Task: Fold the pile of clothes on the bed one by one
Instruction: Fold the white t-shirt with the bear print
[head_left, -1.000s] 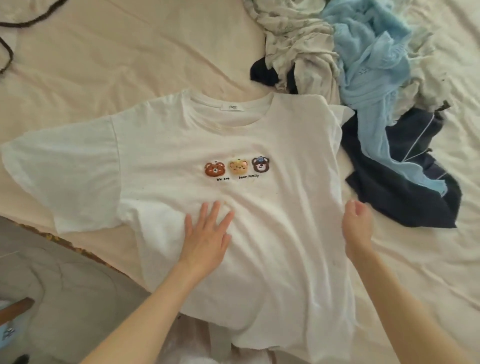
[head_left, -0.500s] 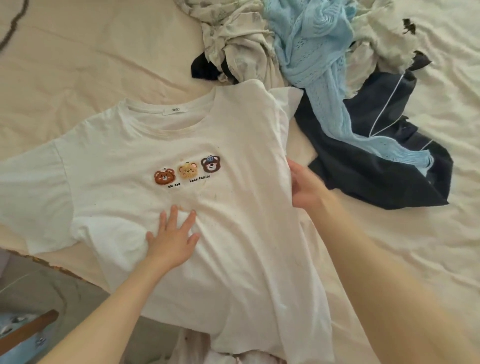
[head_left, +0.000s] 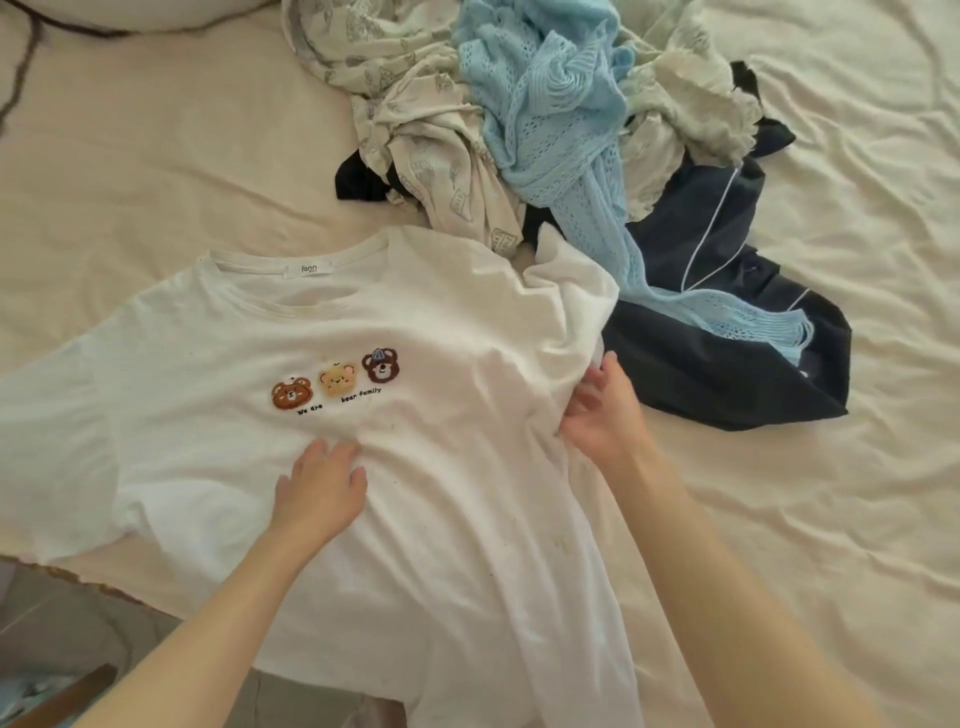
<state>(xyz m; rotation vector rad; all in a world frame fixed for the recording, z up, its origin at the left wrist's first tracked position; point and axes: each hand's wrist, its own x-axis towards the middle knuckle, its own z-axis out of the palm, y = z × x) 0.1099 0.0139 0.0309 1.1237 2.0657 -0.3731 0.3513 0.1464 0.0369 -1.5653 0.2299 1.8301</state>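
Observation:
A white T-shirt (head_left: 457, 467) with three bear faces on the chest lies face up across the bed, its hem hanging over the near edge. My left hand (head_left: 319, 486) presses flat on the shirt below the bears, fingers together. My right hand (head_left: 602, 410) pinches the shirt's right side edge near the armpit, where the cloth bunches up. The right sleeve (head_left: 576, 288) is folded and crumpled against the pile of clothes (head_left: 545, 130) behind.
The pile holds a light blue knit (head_left: 561, 171), a cream printed garment (head_left: 431, 156) and a dark navy garment (head_left: 727, 332). Cream bedsheet (head_left: 805, 519) spreads to the right. The bed's edge and floor (head_left: 52, 623) lie at lower left.
My right hand moved up along the shirt's right edge and took hold of the cloth near the armpit. My left hand's fingers drew together while staying on the shirt.

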